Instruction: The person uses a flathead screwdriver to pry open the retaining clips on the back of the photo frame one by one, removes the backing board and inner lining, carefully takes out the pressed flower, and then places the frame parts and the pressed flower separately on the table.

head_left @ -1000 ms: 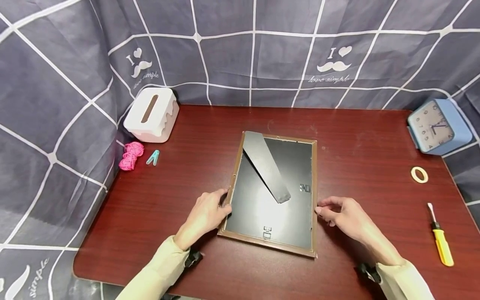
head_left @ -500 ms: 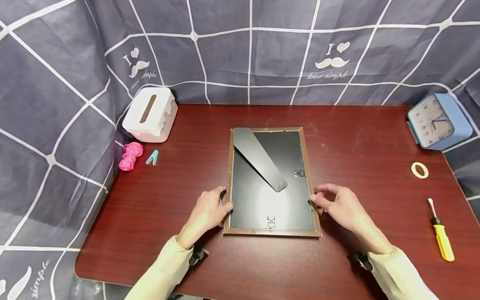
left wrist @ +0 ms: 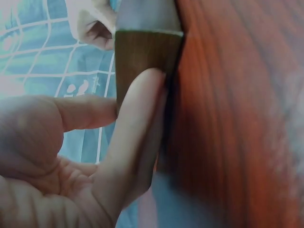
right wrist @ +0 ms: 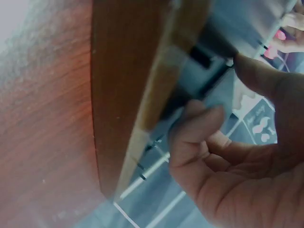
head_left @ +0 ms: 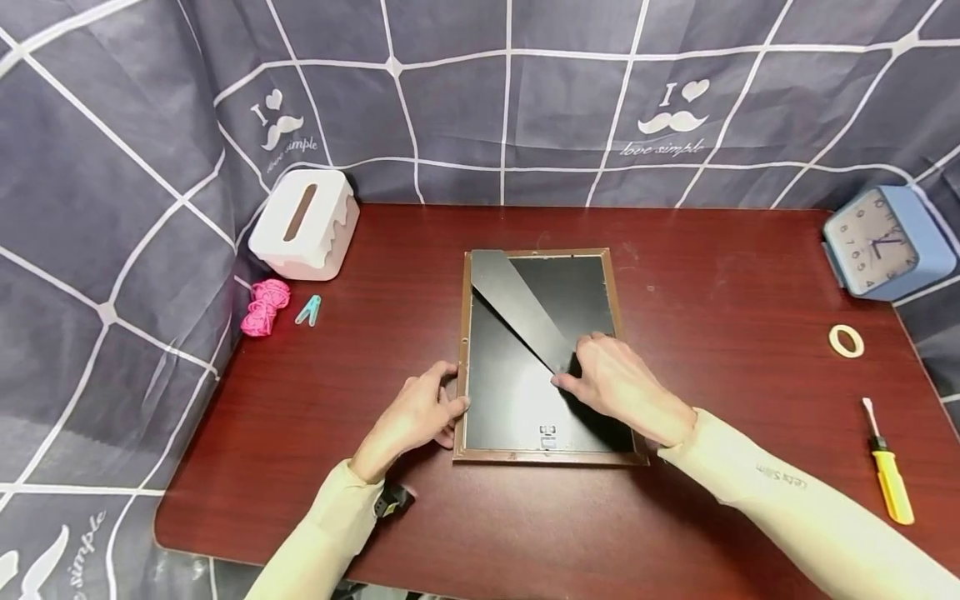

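Observation:
A brown picture frame (head_left: 537, 457) lies face down on the table, its black back panel (head_left: 506, 392) showing. A grey easel stand (head_left: 517, 300) runs slantwise over the panel from the top left corner. My right hand (head_left: 618, 383) pinches the stand's free lower end between thumb and fingers; that end is mostly hidden by the hand. At the frame's left side, my left hand (head_left: 411, 417) holds the edge, thumb at the top and fingers along the side. In the left wrist view a finger presses the frame's wooden side (left wrist: 137, 57). One metal hanger (head_left: 548, 436) shows near the bottom.
To the left stand a white tissue box (head_left: 303, 225), pink yarn (head_left: 265, 307) and a teal clothespin (head_left: 308, 310). On the right are a blue alarm clock (head_left: 885, 242), a tape roll (head_left: 846, 341) and a yellow-handled screwdriver (head_left: 890, 479). A grey checked curtain (head_left: 570, 108) hangs behind.
The frame has turned straighter and shifted slightly away from the near edge. My right hand has left its right edge and moved left onto the stand's end. My left hand stays at the left edge.

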{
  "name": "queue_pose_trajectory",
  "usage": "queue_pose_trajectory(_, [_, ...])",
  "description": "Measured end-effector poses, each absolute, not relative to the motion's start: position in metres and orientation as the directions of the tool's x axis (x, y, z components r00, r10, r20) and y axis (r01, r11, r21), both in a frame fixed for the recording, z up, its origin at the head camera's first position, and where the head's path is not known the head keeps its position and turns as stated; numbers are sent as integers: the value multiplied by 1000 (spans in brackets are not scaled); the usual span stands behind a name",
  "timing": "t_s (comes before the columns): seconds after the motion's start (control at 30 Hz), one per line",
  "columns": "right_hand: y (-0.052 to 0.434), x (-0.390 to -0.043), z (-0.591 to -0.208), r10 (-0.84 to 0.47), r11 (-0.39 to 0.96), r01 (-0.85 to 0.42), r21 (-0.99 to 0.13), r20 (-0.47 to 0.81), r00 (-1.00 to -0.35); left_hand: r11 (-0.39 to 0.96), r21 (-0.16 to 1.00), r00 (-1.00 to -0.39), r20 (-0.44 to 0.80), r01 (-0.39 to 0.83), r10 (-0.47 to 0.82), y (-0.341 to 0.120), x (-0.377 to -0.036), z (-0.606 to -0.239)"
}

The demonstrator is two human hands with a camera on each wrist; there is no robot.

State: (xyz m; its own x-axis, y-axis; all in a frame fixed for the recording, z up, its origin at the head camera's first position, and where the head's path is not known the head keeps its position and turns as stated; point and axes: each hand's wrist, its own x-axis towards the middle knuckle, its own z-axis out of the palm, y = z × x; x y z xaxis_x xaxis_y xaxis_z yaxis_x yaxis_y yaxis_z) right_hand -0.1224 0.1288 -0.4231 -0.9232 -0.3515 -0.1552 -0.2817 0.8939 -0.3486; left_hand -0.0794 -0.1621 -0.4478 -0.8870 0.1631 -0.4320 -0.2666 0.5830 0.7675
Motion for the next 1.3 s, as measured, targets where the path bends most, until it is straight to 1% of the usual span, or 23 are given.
queue_pose_trajectory(0.13, [125,-129,-424,-297,905,-208,-370,-203,-933,521,800,-865,-457,-298,208,-168,-80,-449])
queue_pose_trajectory(0.23, [123,-130,-426,-267,908,-177,-381,-199,-943,503,807,-858,-464,-308,219,-170,-80,-449])
queue_pose_trajectory(0.63, [122,-130,-425,-223,918,-164,-362,-127,-967,494,808,-847,-479,-321,232,-169,-81,-449])
queue_pose_trajectory(0.73, [125,-130,-422,-214,922,-156,-354,-132,-968,491,810,-845,-480,-321,238,-169,-81,-449])
queue_pose_trajectory(0.9, [136,-126,-423,-193,932,-125,-340,-176,-965,495,803,-835,-494,-331,242,-169,-82,-450])
queue_pose_trajectory(1.0, [143,-122,-423,-208,918,-133,-373,-166,-964,491,806,-842,-487,-330,234,-170,-82,-450])
queue_pose_trajectory(1.1, [154,-114,-418,-190,891,-111,-440,-139,-972,482,810,-843,-486,-335,231,-170,-83,-451])
queue_pose_trajectory(1.2, [173,-97,-415,-132,866,-55,-497,-120,-984,476,810,-840,-490,-341,234,-170,-82,-451])
queue_pose_trajectory(1.3, [194,-75,-416,-63,849,13,-528,-125,-990,478,808,-839,-493,-344,229,-170,-83,-449])
